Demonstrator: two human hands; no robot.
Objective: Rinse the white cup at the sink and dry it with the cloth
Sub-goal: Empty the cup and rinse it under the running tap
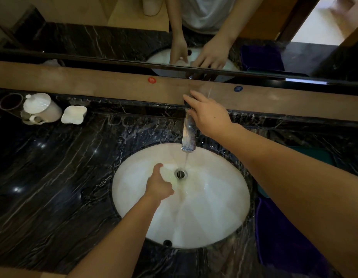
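My left hand [159, 186] reaches into the white basin [214, 207], curled around the white cup [170, 175]. The cup barely stands out against the basin, but the mirror reflection [181, 61] shows it in that hand. My right hand [206, 113] lies over the handle of the chrome faucet [188, 137], fingers wrapped on it. A thin stream of water falls from the spout to the drain [181, 174], just right of the cup. The purple cloth [284, 237] lies on the counter right of the basin, partly under my right forearm.
A dark marble counter [53, 187] surrounds the sink. At the back left stand a lidded white mug [41, 109], a white dish [73, 114] and a dark-rimmed glass [10, 101]. A wooden ledge [114, 85] and a mirror run behind the faucet.
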